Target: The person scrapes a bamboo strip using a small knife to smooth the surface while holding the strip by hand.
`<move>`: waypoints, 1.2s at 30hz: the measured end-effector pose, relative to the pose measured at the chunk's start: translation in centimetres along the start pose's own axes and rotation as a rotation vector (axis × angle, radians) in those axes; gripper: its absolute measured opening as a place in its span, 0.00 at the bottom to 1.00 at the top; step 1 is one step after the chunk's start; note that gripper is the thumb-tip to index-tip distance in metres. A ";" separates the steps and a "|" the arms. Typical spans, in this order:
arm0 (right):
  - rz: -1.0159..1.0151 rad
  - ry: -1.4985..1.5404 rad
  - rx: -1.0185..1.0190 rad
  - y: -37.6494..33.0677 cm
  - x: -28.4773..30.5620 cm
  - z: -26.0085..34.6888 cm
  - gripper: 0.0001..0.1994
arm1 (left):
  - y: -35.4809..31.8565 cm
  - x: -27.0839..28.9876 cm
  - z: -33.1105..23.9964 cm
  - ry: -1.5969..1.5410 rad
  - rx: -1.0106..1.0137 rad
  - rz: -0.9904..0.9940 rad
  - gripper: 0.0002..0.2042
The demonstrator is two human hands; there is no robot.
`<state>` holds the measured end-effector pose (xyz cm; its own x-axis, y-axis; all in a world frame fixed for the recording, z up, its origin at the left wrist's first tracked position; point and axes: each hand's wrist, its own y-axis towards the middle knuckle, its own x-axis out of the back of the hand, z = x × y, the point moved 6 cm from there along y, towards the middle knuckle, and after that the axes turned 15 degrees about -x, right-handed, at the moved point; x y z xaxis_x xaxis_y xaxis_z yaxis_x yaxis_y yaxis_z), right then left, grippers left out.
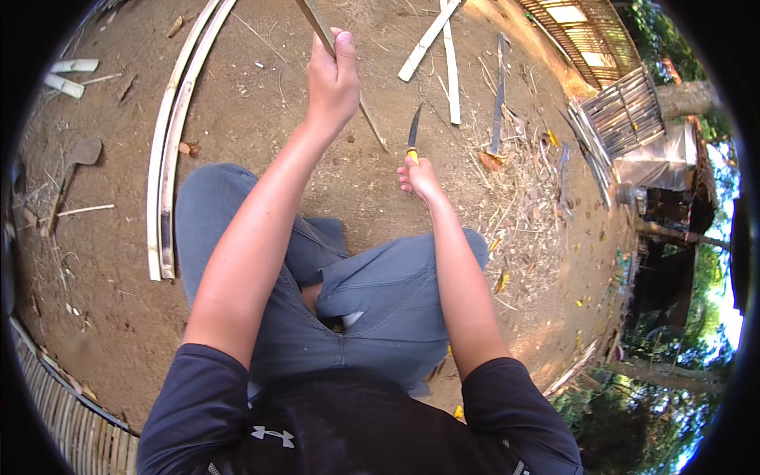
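Head view: person seated on bare dirt, knees up. Work looks partway along, by my reading: split slats (434, 36) and two long curved strips (169, 150) already lie on the ground, with shavings (522, 198) scattered to the right; the strip (321, 28) in hand appears not yet finished. Left hand (334, 79) is raised, fist closed round that thin bamboo strip, which slants down toward the knife. Right hand (418, 176) is wrapped tight on the yellow handle of a knife (413, 131), dark blade pointing up and away, tip just short of the strip.
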<state>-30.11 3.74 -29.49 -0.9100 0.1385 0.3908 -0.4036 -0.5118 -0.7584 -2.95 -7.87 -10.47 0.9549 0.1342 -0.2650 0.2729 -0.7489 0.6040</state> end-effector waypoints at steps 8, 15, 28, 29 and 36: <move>-0.279 -0.298 0.325 -1.9 -6.8 1.1 0.20 | 1.2 1.8 -2.2 -0.111 -0.082 -0.141 0.12; -0.226 -0.377 0.262 -4.8 -11.0 0.5 0.22 | 1.3 1.5 -2.5 -0.126 -0.095 -0.188 0.17; -0.302 -0.562 0.300 -6.3 -11.4 2.3 0.17 | 1.8 2.5 -2.2 -0.073 -0.123 -0.147 0.18; -0.347 -0.547 0.245 -3.0 -10.4 0.1 0.17 | 1.4 1.7 -2.0 -0.085 -0.100 -0.142 0.18; -0.288 -0.655 0.315 -6.2 -10.9 3.0 0.17 | 1.8 2.7 -2.0 -0.029 -0.092 -0.195 0.16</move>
<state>-17.43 2.92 -27.45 -0.4926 -0.1758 0.8523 -0.4806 -0.7615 -0.4349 0.36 -7.55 -8.64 0.8796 0.2508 -0.4041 0.4627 -0.6480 0.6049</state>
